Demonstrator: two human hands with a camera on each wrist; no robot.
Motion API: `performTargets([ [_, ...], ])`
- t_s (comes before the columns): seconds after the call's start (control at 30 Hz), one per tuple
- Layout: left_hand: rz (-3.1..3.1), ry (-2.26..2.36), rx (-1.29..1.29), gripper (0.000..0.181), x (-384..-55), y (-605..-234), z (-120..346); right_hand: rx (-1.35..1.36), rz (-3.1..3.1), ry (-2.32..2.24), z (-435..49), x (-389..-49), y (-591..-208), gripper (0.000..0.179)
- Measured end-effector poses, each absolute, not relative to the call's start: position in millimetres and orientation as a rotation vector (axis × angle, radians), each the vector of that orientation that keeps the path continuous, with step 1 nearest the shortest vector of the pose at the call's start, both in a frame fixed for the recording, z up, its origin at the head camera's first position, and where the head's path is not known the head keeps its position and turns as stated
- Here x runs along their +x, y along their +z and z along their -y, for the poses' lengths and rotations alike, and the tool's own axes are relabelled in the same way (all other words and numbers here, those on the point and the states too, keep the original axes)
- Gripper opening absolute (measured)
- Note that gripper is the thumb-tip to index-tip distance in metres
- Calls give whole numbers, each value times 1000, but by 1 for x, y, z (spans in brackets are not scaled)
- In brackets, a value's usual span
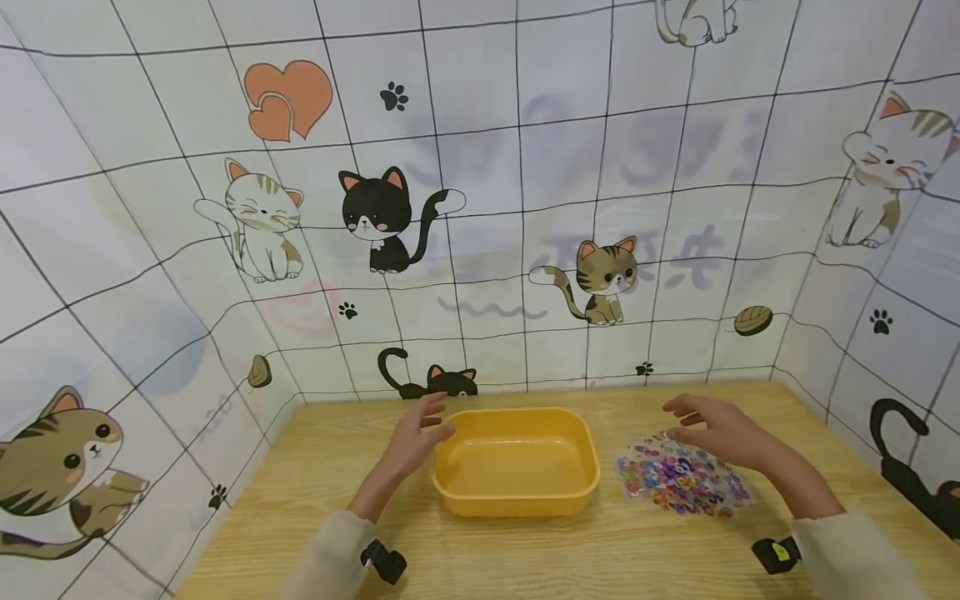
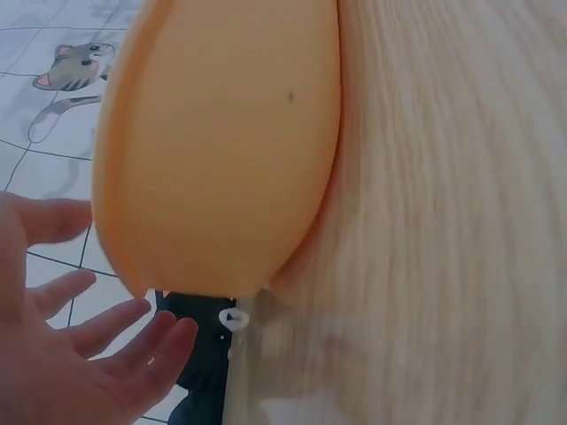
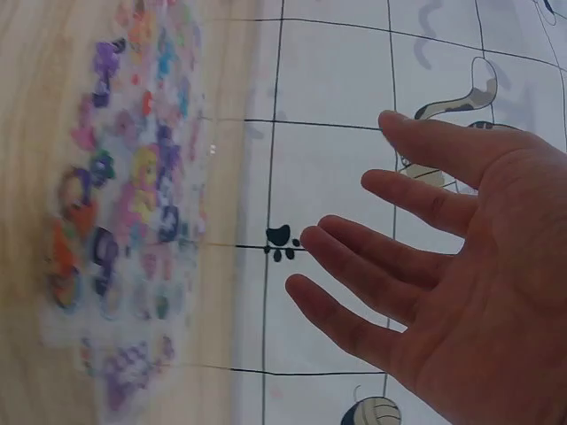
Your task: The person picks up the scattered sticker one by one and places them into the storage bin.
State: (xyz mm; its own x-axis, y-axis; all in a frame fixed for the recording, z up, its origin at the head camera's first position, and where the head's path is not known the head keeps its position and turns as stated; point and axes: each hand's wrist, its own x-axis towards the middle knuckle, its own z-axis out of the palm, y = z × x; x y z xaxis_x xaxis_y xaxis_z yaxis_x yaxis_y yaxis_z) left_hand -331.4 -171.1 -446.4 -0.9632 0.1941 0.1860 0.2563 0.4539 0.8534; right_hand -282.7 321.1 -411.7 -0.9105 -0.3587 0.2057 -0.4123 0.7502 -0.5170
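A yellow rectangular tray [image 1: 517, 505] stands on the wooden table, with nothing in it. My left hand [image 1: 416, 437] hovers at its left rim, fingers spread and holding nothing; the left wrist view shows the hand [image 2: 97, 354] beside the tray's end [image 2: 221, 177]. To the right of the tray lies a loose pile of clear sticker sheets [image 1: 682, 479] with colourful small figures. Above the pile's far edge is my right hand [image 1: 723, 429], its fingers loosely extended. In the right wrist view that hand [image 3: 434, 248] is apart from the sticker sheets [image 3: 133, 195].
The light wooden table [image 1: 517, 558] reaches back to a wall covering [image 1: 480, 208] printed with cats, paws and grid lines, which also covers both sides. A black wrist camera [image 1: 384, 562] sits on the left wrist, another camera [image 1: 776, 554] on the right.
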Motion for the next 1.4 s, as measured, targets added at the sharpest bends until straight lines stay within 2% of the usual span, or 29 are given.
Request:
performTargets([
  [0.3,2573,-1654,-343,49,-327,-463,160,540,2937,802,-324,-283,-428,38],
  [0.63,2664,-1629,-329,55,-324,-473,166,430,3072,732,-339,-285,-446,48],
  [0.97,2684,-1619,-396,56,-326,-473,166,430,3120,758,-360,-287,-449,64],
  [1.4,2686,-1578,-416,55,-325,-475,166,464,3109,636,-364,-291,-457,51],
])
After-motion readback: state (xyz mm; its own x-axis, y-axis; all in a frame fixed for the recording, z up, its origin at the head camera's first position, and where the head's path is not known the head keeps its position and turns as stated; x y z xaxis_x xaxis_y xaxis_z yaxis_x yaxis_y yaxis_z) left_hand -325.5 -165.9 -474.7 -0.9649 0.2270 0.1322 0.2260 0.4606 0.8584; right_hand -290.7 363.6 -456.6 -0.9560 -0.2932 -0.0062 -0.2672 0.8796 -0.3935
